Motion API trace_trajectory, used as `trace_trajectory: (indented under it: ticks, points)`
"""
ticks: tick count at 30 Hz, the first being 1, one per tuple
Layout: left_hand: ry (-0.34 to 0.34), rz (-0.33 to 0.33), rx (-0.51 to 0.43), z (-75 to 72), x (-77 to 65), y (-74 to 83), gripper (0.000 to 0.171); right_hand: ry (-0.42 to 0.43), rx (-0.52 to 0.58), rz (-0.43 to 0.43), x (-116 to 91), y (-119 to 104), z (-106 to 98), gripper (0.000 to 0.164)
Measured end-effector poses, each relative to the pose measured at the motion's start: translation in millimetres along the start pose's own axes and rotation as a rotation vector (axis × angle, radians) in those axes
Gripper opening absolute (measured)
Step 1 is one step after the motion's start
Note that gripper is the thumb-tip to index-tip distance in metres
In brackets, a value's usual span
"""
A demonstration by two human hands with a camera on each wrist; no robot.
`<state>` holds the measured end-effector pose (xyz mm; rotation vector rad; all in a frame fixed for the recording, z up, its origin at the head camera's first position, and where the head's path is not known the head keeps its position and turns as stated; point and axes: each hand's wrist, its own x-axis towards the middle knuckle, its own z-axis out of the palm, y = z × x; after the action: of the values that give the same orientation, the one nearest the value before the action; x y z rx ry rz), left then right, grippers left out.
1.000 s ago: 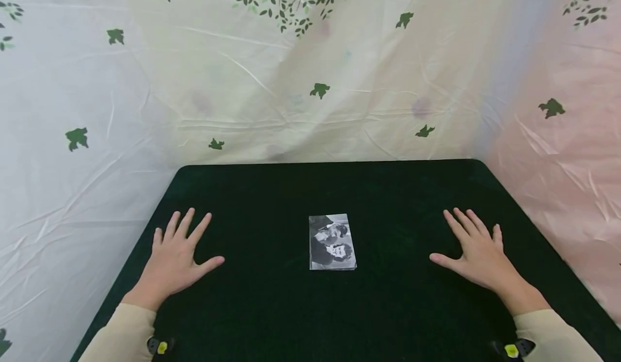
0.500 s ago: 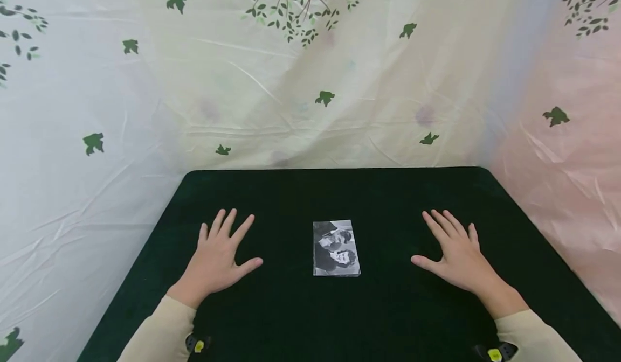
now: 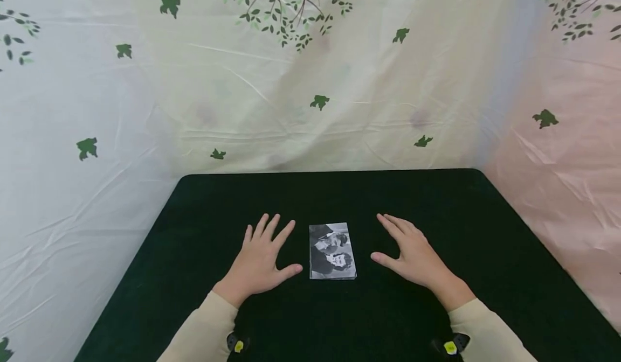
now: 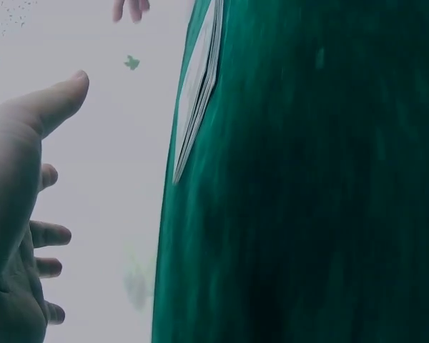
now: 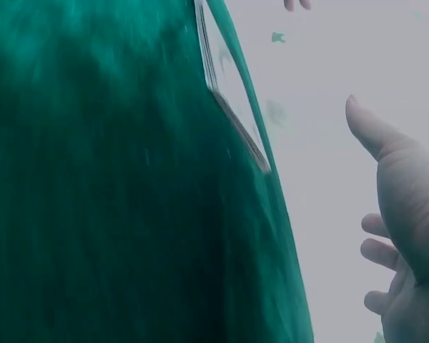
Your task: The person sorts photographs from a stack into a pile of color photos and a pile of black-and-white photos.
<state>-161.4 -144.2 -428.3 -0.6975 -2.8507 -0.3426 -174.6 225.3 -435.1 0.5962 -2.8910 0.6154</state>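
Here, the photo stack [image 3: 332, 251] lies between left grip [image 3: 259, 262] and right grip [image 3: 413, 254], both wide.

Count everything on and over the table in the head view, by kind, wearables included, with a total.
Hands: 2, left hand and right hand
Beige sleeves: 2, left sleeve and right sleeve
Black-and-yellow wrist devices: 2, left device and right device
Photo stack: 1, sheets not countable
Total: 7
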Motion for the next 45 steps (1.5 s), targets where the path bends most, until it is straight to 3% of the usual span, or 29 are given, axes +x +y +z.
trace_trajectory:
  ticks: [9, 17, 22, 33, 45]
  points:
    - [-0.118, -0.043, -0.094, 24.1, 22.0, 29.0, 0.092, -0.032, 0.073, 0.013, 16.9, -32.1, 37.7, 0.08]
    - [-0.198, -0.091, -0.13, 39.5, 26.1, 34.8, 0.089, -0.093, 0.096, 0.069, 21.1, -45.5, 54.9, 0.081]
    - [-0.24, -0.088, -0.135, 40.6, 25.2, 34.8, 0.086, -0.102, 0.089, 0.094, 21.3, -45.7, 58.8, 0.08]
    - [-0.293, -0.04, -0.155, 40.6, 27.5, 34.0, 0.086, -0.068, 0.06, 0.033, 23.3, -43.7, 61.4, 0.066]
    - [-0.331, -0.032, -0.163, 42.4, 26.8, 33.7, 0.09, -0.105, 0.084, 0.093, 26.3, -46.4, 63.4, 0.068]
